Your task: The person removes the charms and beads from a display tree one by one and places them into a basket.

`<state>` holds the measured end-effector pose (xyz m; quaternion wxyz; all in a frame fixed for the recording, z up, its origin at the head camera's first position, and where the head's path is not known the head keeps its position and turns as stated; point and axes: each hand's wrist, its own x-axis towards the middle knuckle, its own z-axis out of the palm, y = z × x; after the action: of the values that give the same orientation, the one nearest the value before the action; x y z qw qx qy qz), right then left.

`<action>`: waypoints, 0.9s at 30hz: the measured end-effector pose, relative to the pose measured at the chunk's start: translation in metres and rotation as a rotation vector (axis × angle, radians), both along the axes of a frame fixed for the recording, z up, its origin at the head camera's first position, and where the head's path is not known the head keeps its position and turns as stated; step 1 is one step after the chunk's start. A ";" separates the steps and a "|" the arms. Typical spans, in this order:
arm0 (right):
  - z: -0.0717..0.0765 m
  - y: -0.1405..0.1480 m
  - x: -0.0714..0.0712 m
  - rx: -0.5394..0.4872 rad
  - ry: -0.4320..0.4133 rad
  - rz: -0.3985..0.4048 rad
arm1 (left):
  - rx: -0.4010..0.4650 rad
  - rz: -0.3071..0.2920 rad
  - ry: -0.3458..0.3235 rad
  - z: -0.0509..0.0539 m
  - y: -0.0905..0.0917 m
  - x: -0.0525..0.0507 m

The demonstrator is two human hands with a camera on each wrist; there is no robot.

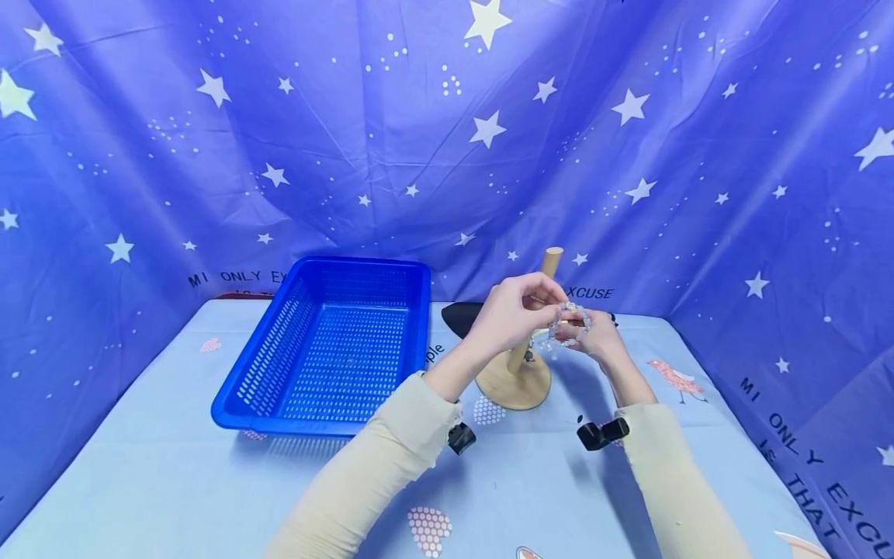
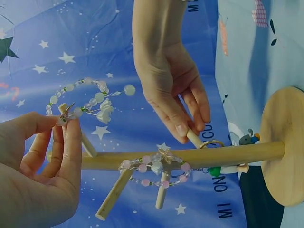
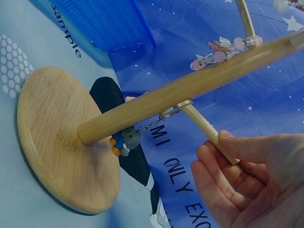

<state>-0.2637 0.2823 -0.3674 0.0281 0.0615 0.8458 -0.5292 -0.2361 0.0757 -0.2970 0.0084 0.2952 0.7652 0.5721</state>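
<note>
On my head feed I see a blue perforated plastic basket (image 1: 342, 357) standing on a pale-blue printed tablecloth (image 1: 161, 458), its far end near a violet-blue star-patterned curtain (image 1: 419, 116). I can read "ONLY" in the curtain's black lettering (image 1: 789, 440); the cloth carries a coral bird (image 1: 675, 378) and dotted hearts (image 1: 429, 529).

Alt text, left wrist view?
A left grip pinches a pale green beaded bracelet by a round-based wooden peg stand. The right grip holds a peg carrying a metal keyring; a pink-beaded bracelet hangs nearby.
</note>
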 end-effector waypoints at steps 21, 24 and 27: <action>-0.001 0.001 -0.001 -0.199 0.006 0.046 | 0.056 0.022 0.075 0.017 -0.032 -0.007; -0.001 0.000 -0.002 -0.185 0.008 0.048 | 0.068 0.024 0.061 0.018 -0.037 -0.009; -0.001 0.000 -0.002 -0.177 0.006 0.050 | 0.063 0.049 0.073 0.019 -0.042 -0.011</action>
<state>-0.2660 0.2825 -0.3687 0.0440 0.0361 0.7971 -0.6011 -0.2467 0.0337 -0.2778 -0.0429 0.2972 0.7538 0.5845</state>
